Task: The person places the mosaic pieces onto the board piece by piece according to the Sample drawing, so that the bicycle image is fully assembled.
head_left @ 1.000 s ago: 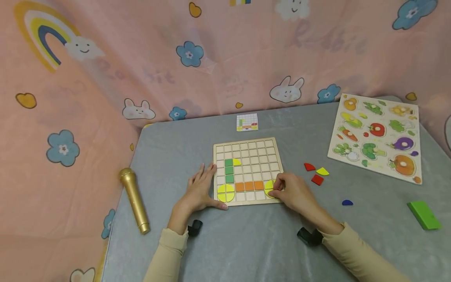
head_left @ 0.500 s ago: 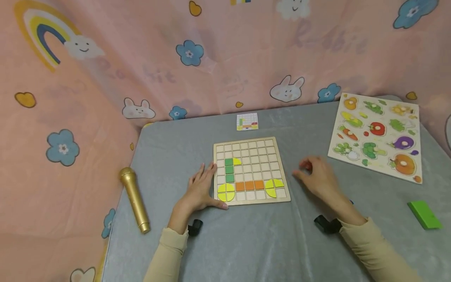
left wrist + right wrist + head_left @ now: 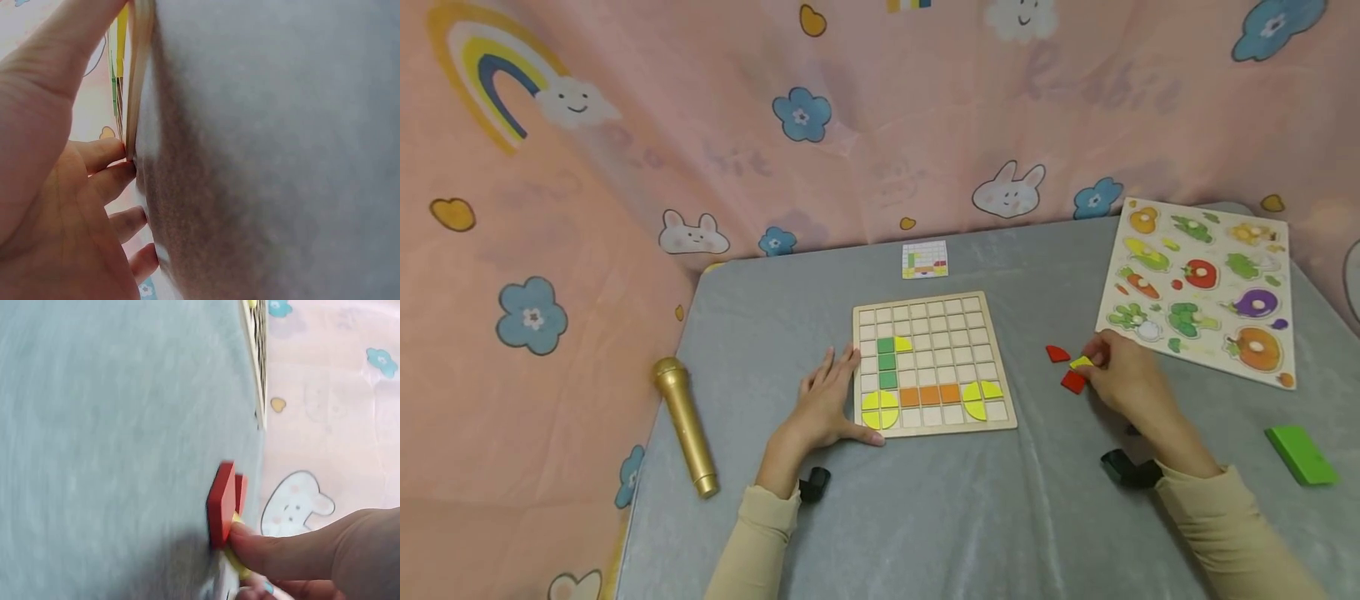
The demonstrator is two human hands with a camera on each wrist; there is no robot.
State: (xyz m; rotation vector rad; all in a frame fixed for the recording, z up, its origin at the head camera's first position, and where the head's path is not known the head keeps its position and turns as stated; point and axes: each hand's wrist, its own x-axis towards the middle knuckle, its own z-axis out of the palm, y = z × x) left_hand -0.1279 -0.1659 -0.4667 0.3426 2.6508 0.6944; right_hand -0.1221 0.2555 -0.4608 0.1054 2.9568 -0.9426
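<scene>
A wooden grid board [image 3: 957, 336] lies flat on the table, bearing green and orange squares and yellow quarter circles. My left hand [image 3: 823, 407] rests at its left front corner, fingers spread along the left edge and thumb at the front edge. In the left wrist view the fingertips touch the board's side [image 3: 139, 81]. To the right of the board, my right hand [image 3: 1131, 383] pinches a yellow quarter-circle tile [image 3: 1080, 363] between thumb and fingers. Beside that tile lie a red square tile [image 3: 1072, 382] and a red quarter-circle tile [image 3: 1057, 354]. The right wrist view shows the thumb on the yellow tile [image 3: 235, 559].
A small pattern card [image 3: 924, 260] lies behind the board. At the back right is a vegetable puzzle board [image 3: 1213, 287]. A green block [image 3: 1301, 455] lies at the right, a gold microphone [image 3: 687, 427] at the left. My right wrist partly hides a dark blue tile.
My right hand has left the board's right front corner, moved right and taken hold of the loose yellow quarter-circle tile. The left hand has stayed in place.
</scene>
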